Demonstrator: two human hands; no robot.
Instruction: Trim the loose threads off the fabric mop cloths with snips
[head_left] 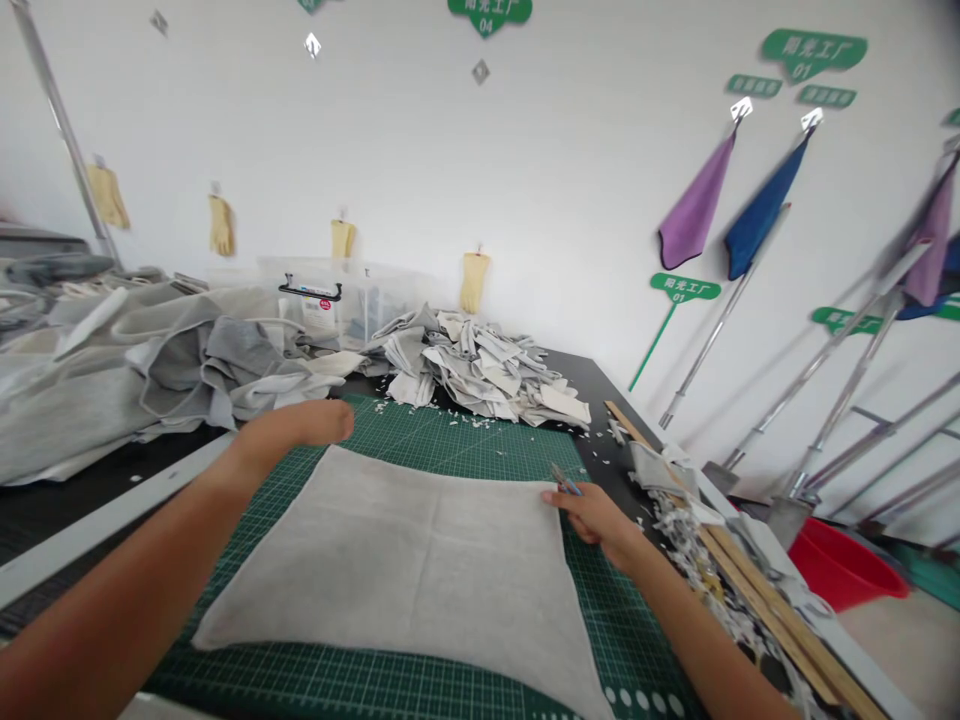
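One pale cloth lay at lower centre on the green mat; the right hand grasped snips and pinched its upper-right corner; the left hand's grip was indeterminable; flattening probably required even tension, points clear

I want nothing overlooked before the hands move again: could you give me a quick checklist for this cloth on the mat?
1. Cloth spread over the green cutting mat: ok.
2. Right hand at the cloth's far right corner: ok.
3. Snips in the right hand: ok.
4. Left hand gripping the far left corner: cannot tell; it is close by.
5. Mat free of scraps: not ok; small pale scraps lie towards its far edge.
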